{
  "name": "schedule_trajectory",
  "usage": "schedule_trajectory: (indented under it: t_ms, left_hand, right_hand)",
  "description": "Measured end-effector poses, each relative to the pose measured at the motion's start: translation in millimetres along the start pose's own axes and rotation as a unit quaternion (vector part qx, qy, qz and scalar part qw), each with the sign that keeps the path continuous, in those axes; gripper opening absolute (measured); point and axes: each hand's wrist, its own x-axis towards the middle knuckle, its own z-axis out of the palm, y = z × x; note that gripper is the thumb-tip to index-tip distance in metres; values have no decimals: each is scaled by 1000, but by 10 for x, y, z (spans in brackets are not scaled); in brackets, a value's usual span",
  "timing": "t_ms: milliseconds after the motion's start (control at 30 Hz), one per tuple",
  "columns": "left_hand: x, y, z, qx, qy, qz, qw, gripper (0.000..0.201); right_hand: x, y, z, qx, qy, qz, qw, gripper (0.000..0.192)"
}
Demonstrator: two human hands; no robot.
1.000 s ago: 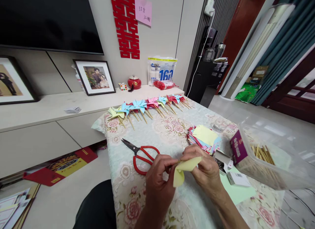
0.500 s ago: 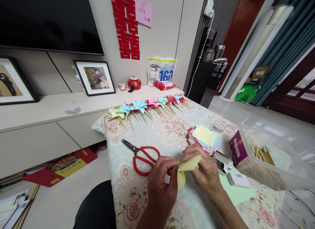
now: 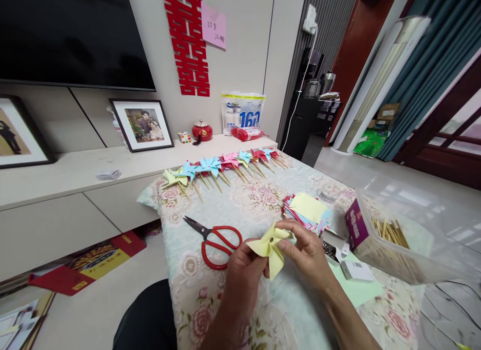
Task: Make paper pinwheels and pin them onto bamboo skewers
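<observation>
Over the table (image 3: pixel 240 205), the yellow pinwheel (image 3: pixel 273 250) is being held by left hand (image 3: pixel 244 264) and right hand (image 3: pixel 307 250), each grip clamped on it; creased blades are being risked by over-firm pinching.

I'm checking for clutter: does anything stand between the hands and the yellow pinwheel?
Nothing visible does: the left hand and right hand both touch the yellow pinwheel. The scissors lie off beside the left hand.
</observation>
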Motion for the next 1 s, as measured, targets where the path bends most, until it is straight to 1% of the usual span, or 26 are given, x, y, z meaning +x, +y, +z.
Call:
schedule_trajectory:
  t_ms: [67, 100, 167, 233, 400, 500, 600, 700, 867, 1000]
  left_hand:
    - [7, 34, 20, -58, 20, -38, 997, 24]
    - [9, 53, 27, -77, 24, -52, 995, 29]
    - [16, 81, 27, -100, 26, -71, 992, 34]
    - [26, 88, 12, -109, 19, -79, 991, 33]
    - [46, 51, -47, -101, -12, -72, 992, 29]
    - [46, 40, -55, -114, -26, -86, 989, 25]
    - [44, 41, -43, -123, -19, -112, 986, 25]
    - [46, 40, -31, -122, -10, -120, 985, 26]
    - [50, 42, -19, -113, -4, -118, 987, 27]
    - [46, 45, -10, -113, 9, -110, 988, 28]
  right_hand:
    - [-15, 43, -6, 18, 14, 38, 999, 28]
    - [-21, 62, -8, 26, 22, 56, 998, 30]
    - [-26, 91, -9, 33, 38, 83, 995, 30]
    - [-22, 100, -9, 28, 42, 93, 994, 30]
    - [3, 86, -6, -30, 21, 61, 997, 25]
    - [6, 112, 9, -59, 23, 34, 997, 24]
    - [0, 156, 34, -72, 24, 1, 997, 24]
    - [2, 172, 51, -82, 17, -25, 996, 25]
    - [24, 143, 53, -77, 12, -42, 996, 24]
    - [22, 149, 49, -86, 12, -42, 995, 26]
